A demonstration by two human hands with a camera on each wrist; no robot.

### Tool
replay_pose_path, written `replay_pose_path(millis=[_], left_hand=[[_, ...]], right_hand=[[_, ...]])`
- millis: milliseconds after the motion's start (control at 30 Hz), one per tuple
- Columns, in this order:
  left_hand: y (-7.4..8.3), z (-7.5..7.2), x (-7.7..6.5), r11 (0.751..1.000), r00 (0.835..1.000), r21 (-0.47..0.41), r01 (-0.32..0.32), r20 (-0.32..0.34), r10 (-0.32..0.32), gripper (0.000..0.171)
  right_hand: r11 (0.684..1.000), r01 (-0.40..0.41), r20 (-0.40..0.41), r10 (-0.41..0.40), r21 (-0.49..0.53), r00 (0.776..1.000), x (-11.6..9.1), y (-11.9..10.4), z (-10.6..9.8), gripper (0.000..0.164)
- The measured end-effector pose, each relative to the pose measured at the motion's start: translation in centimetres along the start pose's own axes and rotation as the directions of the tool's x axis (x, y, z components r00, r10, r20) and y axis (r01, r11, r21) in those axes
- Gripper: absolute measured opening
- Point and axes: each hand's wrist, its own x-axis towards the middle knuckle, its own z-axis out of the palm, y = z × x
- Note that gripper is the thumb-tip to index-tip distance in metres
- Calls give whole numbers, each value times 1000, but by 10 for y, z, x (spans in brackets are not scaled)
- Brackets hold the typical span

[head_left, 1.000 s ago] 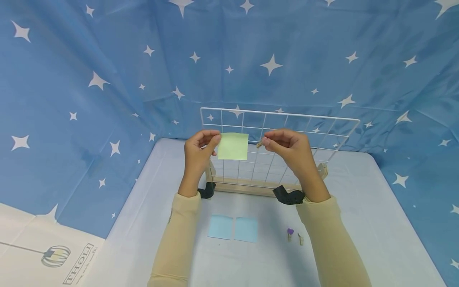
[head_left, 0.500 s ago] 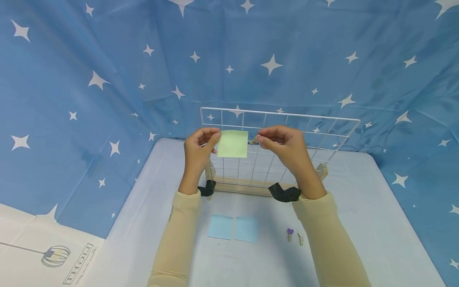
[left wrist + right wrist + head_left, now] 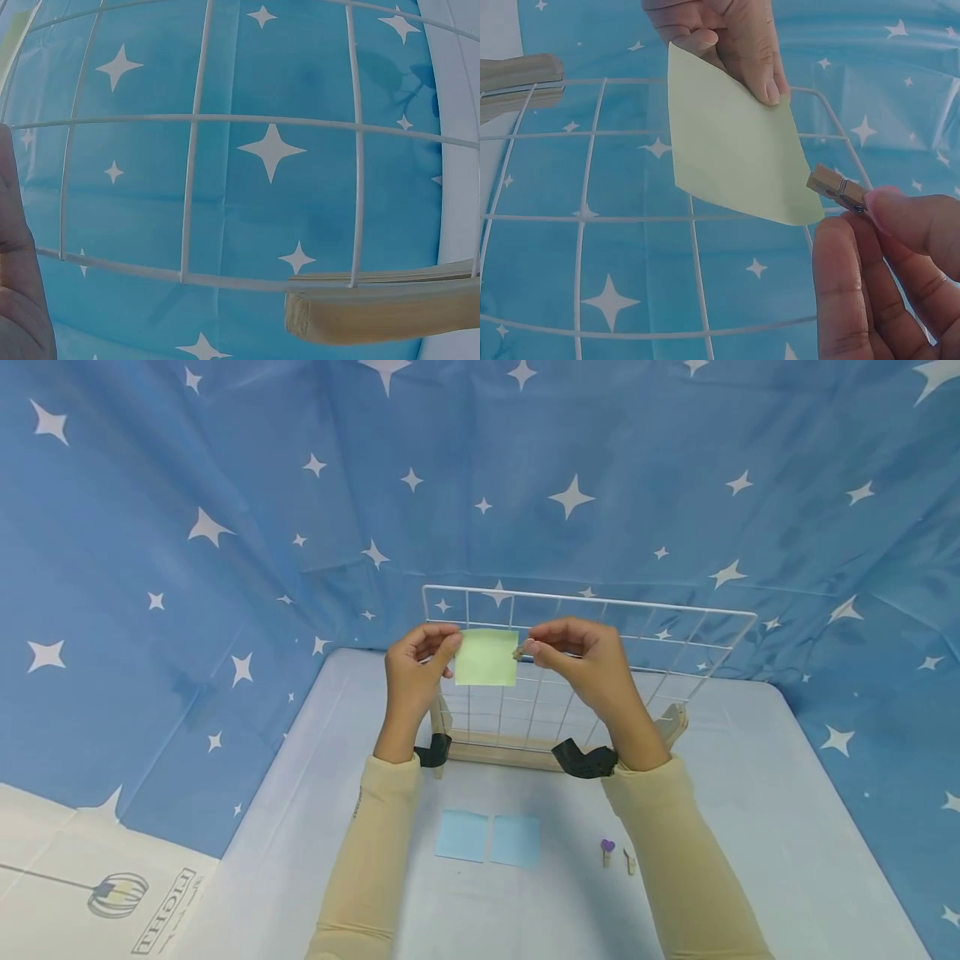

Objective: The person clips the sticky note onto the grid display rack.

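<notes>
My left hand (image 3: 417,668) pinches a light green sticky note (image 3: 486,658) by its left edge, in front of a white wire grid (image 3: 600,600). Between thumb and fingers, my right hand (image 3: 581,660) holds a small wooden clothespin (image 3: 840,187) at the note's right side. Its tip overlaps the note's edge in the head view; whether the two touch I cannot tell. Seen from the right wrist, the note (image 3: 739,150) hangs slightly bent before the grid. Only a sliver of the left hand (image 3: 19,277) shows in the left wrist view.
Two light blue sticky notes (image 3: 461,836) lie side by side on the white table (image 3: 330,860). To their right lie a clothespin with a purple heart (image 3: 607,847) and another small clothespin (image 3: 630,862). A wooden base (image 3: 510,755) supports the grid. A blue star-patterned curtain (image 3: 480,460) hangs behind.
My right hand has moved left with the clothespin, from a gap beside the green note to its right edge. The left hand has raised the note slightly.
</notes>
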Motion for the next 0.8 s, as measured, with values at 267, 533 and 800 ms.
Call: replay_pose_path(millis=[267,533,800], left_hand=[[-1,-2,1,1000,1000,3,14,-3,-14,19],[-2,-2,2,1000,1000,-22,0,6,0,20],[-4,-3,4,1000,1000,-7,-11,11,11,20]], right_hand=[[997,54,-21,-55,-46,998,3,-2,10,16],[988,113,-44,-118,-101,992,10,-8,18,14],[984,145,-51,-151,-101,987,14,-13,23,14]])
